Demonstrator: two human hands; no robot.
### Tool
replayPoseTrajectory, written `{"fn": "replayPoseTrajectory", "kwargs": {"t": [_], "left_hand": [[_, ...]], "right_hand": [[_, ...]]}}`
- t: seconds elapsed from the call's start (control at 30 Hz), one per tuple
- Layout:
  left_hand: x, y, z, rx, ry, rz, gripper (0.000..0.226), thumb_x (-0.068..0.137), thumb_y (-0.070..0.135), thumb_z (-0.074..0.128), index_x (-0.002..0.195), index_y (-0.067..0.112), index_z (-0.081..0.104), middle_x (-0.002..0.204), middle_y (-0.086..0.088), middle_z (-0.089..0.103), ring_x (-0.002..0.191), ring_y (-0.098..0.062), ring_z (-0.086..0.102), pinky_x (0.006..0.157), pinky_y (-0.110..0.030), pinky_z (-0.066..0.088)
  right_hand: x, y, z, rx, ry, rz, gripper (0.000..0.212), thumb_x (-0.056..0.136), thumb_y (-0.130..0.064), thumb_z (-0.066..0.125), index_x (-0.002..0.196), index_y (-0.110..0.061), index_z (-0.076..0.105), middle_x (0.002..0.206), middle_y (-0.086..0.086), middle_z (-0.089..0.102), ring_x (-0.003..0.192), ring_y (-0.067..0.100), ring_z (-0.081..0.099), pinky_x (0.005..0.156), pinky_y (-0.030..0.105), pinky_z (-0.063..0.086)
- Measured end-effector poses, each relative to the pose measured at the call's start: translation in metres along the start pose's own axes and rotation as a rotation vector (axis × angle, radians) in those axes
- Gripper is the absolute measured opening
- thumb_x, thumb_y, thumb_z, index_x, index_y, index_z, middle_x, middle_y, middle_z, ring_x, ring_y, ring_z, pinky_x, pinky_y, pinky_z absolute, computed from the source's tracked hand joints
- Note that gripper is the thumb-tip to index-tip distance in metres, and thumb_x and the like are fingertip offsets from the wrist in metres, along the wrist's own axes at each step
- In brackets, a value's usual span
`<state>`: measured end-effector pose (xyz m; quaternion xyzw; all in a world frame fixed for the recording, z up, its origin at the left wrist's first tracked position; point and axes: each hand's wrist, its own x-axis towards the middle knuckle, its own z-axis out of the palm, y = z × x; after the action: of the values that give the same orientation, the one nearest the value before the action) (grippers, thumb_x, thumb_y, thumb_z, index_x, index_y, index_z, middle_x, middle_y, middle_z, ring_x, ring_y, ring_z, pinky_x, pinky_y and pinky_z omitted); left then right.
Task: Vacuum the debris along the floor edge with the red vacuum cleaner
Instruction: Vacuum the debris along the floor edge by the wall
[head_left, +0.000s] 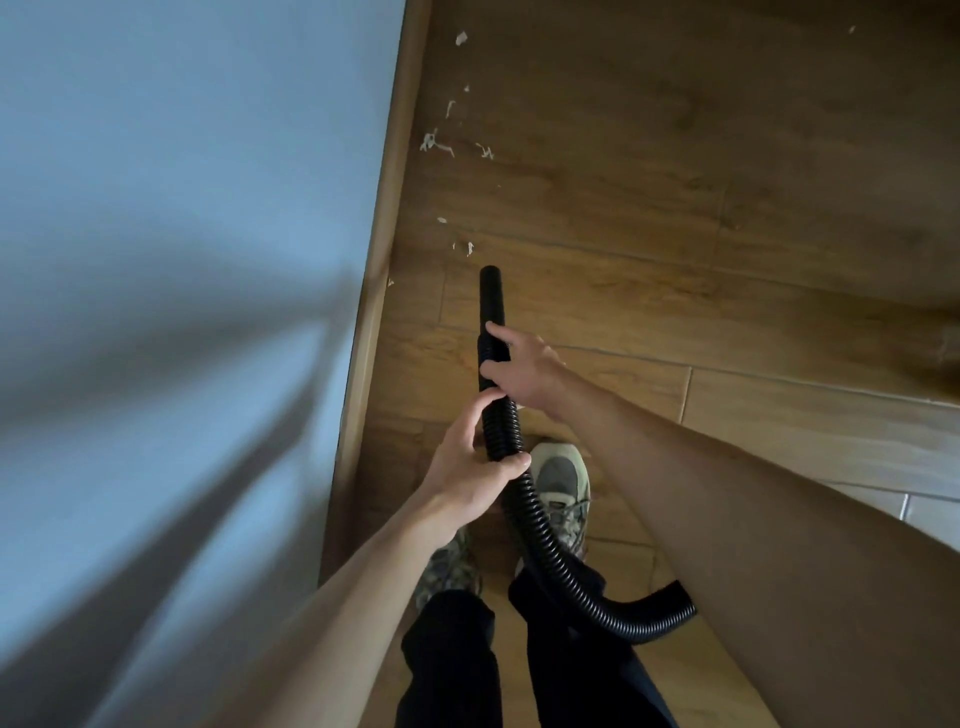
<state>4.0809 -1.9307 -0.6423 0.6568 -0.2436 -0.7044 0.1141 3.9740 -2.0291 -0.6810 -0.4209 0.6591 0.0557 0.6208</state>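
Two hands were recorded on the vacuum line; one view only, from the head.

Right hand was clamped round the rigid black nozzle tube at its collar, fingers curled over the top. Left hand was wrapped round the corrugated hose just behind, thumb and fingers closed on it. The tube mouth was pointed forward over the wooden floor, near the skirting board and just short of the nearest debris. Whether the mouth touched the floor could not be told. The red vacuum cleaner itself was not in view; the hose was seen to loop back under the right forearm and out of sight.

Handling, judged: the hose was taken to be light and springy, bending freely, so steering from it alone would be loose. The tube was taken to be stiff and smooth, and the better place to be gripped for aiming. The debris was judged very light and paper-like, easily scattered if knocked.

Counts: one tube, one hose, two hands, two shoes, one skirting board, one pale wall. About ten pale scraps were counted along the edge, thickest further ahead; one more lay well apart at far right.
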Motion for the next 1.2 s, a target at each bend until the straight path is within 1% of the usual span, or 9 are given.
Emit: {"fn": "replayPoseTrajectory", "kwargs": {"t": [0.07, 0.2, 0.37, 0.5, 0.73, 0.9, 0.97, 1.07, 1.2], "left_hand": [[0.002, -0.004, -0.003, -0.018, 0.015, -0.013, 0.064, 0.085, 0.019, 0.074, 0.12, 0.061, 0.041, 0.122, 0.015, 0.056, 0.11, -0.006, 0.058, 0.083, -0.025, 0.045], [0.003, -0.015, -0.009, -0.054, 0.051, -0.037, 0.064, 0.086, 0.017, 0.074, 0.127, 0.052, 0.041, 0.118, 0.01, 0.059, 0.105, -0.005, 0.06, 0.075, -0.019, 0.045], [0.005, -0.027, -0.014, -0.095, 0.118, -0.062, 0.068, 0.086, 0.014, 0.074, 0.133, 0.047, 0.038, 0.109, 0.003, 0.064, 0.093, -0.002, 0.065, 0.076, -0.023, 0.05], [0.006, -0.032, -0.02, -0.119, 0.167, -0.074, 0.067, 0.085, 0.013, 0.073, 0.129, 0.049, 0.037, 0.106, -0.002, 0.067, 0.096, -0.012, 0.067, 0.082, -0.03, 0.055], [0.009, -0.039, -0.026, -0.133, 0.192, -0.084, 0.069, 0.085, 0.011, 0.073, 0.127, 0.051, 0.036, 0.107, -0.003, 0.067, 0.099, -0.015, 0.066, 0.089, -0.037, 0.055], [0.013, -0.033, -0.02, -0.11, 0.156, -0.06, 0.069, 0.085, 0.014, 0.073, 0.13, 0.05, 0.037, 0.107, 0.002, 0.065, 0.097, -0.009, 0.065, 0.087, -0.033, 0.055], [0.016, -0.028, -0.017, -0.085, 0.124, -0.044, 0.068, 0.085, 0.016, 0.073, 0.132, 0.05, 0.037, 0.111, 0.006, 0.062, 0.101, -0.007, 0.062, 0.086, -0.029, 0.053], [0.019, -0.022, -0.012, -0.053, 0.077, -0.03, 0.068, 0.086, 0.017, 0.073, 0.133, 0.051, 0.038, 0.119, 0.011, 0.058, 0.107, -0.004, 0.059, 0.08, -0.02, 0.047], [0.021, -0.012, -0.006, -0.016, 0.03, -0.009, 0.067, 0.086, 0.019, 0.073, 0.128, 0.058, 0.039, 0.127, 0.012, 0.056, 0.114, -0.01, 0.058, 0.096, -0.03, 0.047]], "right_hand": [[0.005, -0.001, 0.007, -0.003, -0.019, -0.015, 0.065, 0.094, -0.02, 0.058, 0.152, -0.035, 0.034, 0.141, 0.006, 0.05, 0.112, 0.026, 0.059, 0.094, 0.041, 0.054], [0.015, -0.004, 0.024, -0.034, -0.089, -0.043, 0.065, 0.095, -0.018, 0.059, 0.153, -0.033, 0.034, 0.14, 0.006, 0.052, 0.113, 0.025, 0.059, 0.094, 0.041, 0.054], [0.026, -0.012, 0.042, -0.095, -0.156, -0.07, 0.066, 0.094, -0.018, 0.058, 0.153, -0.036, 0.032, 0.139, 0.005, 0.053, 0.113, 0.024, 0.058, 0.089, 0.035, 0.053], [0.034, -0.017, 0.057, -0.109, -0.178, -0.093, 0.067, 0.093, -0.018, 0.058, 0.152, -0.038, 0.033, 0.139, 0.006, 0.052, 0.111, 0.024, 0.057, 0.081, 0.031, 0.049], [0.042, -0.018, 0.069, -0.136, -0.202, -0.115, 0.068, 0.091, -0.016, 0.059, 0.151, -0.037, 0.034, 0.14, 0.007, 0.047, 0.109, 0.025, 0.054, 0.075, 0.031, 0.047], [0.038, -0.012, 0.056, -0.086, -0.142, -0.107, 0.067, 0.092, -0.019, 0.059, 0.151, -0.037, 0.034, 0.135, 0.005, 0.05, 0.107, 0.024, 0.057, 0.081, 0.034, 0.053], [0.035, -0.008, 0.047, -0.047, -0.098, -0.091, 0.065, 0.092, -0.02, 0.058, 0.151, -0.038, 0.035, 0.131, 0.003, 0.051, 0.103, 0.022, 0.058, 0.077, 0.031, 0.053], [0.032, 0.0, 0.031, 0.019, -0.056, -0.057, 0.065, 0.093, -0.021, 0.058, 0.15, -0.04, 0.035, 0.131, 0.001, 0.052, 0.104, 0.022, 0.06, 0.083, 0.034, 0.055], [0.031, 0.007, 0.016, 0.078, -0.009, -0.008, 0.065, 0.092, -0.02, 0.059, 0.148, -0.043, 0.037, 0.126, 0.002, 0.058, 0.1, 0.022, 0.064, 0.08, 0.032, 0.056]]}}
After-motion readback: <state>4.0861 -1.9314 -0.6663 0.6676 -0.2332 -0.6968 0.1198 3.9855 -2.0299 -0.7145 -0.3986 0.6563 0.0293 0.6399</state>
